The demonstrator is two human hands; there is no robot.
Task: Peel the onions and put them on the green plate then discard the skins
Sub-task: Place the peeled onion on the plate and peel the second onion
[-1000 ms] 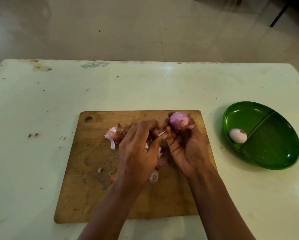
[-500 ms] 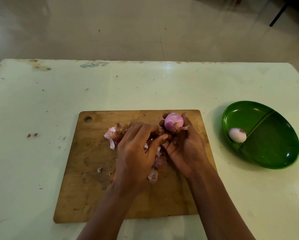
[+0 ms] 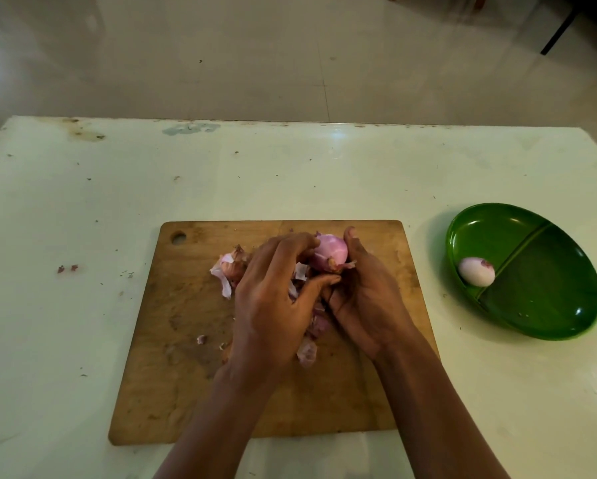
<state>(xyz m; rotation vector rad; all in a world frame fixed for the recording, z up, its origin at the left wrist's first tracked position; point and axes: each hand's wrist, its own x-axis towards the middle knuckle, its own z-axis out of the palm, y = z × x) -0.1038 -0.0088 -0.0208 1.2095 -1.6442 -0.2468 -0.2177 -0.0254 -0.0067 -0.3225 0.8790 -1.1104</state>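
two hands hold the red onion (image 3: 329,252): right hand (image 3: 366,295) cups it, left hand (image 3: 272,299) curls over it; slick, we may drop it.

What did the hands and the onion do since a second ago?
The right hand brought the pink onion a little leftward and nearer, and the fingers of the left hand closed onto its left side. The peeled onion in the green plate, the skins and the cutting board stayed put.
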